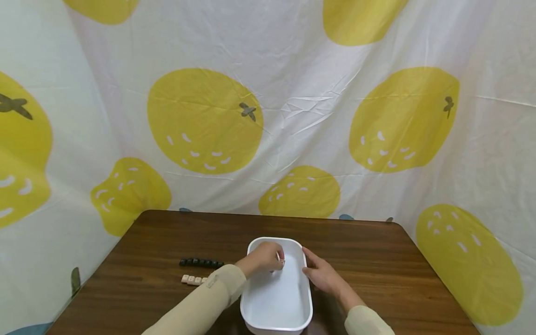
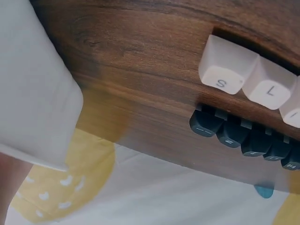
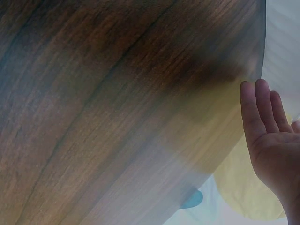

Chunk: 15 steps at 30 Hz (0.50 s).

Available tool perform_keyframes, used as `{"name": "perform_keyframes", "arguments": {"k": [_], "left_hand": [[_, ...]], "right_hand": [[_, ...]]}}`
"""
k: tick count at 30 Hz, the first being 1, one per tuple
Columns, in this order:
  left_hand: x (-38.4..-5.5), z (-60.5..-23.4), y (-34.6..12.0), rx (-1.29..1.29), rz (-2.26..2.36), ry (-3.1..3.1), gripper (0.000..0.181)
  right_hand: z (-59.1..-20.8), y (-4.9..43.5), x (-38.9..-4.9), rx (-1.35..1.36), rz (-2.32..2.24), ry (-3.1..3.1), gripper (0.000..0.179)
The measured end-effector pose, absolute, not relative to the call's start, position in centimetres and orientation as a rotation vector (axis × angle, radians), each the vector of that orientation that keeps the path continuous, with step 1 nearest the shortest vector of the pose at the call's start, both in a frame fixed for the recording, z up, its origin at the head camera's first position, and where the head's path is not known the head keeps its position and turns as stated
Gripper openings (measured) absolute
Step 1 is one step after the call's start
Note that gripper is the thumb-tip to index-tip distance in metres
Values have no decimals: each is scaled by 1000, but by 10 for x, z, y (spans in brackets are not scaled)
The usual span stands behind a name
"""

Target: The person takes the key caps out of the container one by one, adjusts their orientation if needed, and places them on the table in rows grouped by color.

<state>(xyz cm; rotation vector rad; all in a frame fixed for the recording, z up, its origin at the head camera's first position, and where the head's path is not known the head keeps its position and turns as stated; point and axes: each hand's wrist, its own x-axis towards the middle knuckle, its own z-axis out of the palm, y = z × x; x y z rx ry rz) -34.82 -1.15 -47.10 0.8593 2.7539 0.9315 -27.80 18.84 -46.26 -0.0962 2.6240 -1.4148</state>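
Note:
A white rectangular tub (image 1: 276,302) stands on the table before me. My left hand (image 1: 264,257) reaches over its left rim, and the fingertips pinch a small pale piece (image 1: 282,262) that looks like a keycap, mostly hidden by the fingers. My right hand (image 1: 324,274) rests against the tub's right side, its thumb at the rim. In the right wrist view that hand (image 3: 272,140) shows straight fingers. Left of the tub lies a row of cream keycaps (image 1: 191,279), partly covered by my left sleeve. Behind it runs a row of black keycaps (image 1: 202,263).
The dark wooden table (image 1: 368,265) ends at a back edge in front of a hanging white cloth (image 1: 293,125) printed with yellow fruit. In the left wrist view, cream keycaps (image 2: 228,65) with letters sit near the black keycaps (image 2: 232,133).

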Motion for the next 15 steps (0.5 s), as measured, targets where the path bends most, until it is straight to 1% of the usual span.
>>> {"name": "perform_keyframes", "arguments": {"k": [7,15], "left_hand": [[-347,-462,-16,795,1153,2692,10],[-347,-459,-21,728,1234,2666,10]], "right_hand": [[-462,188,-277,-98,-1410,2631,59],[-461,188,-277,-93,-1418,2619,59]]}}
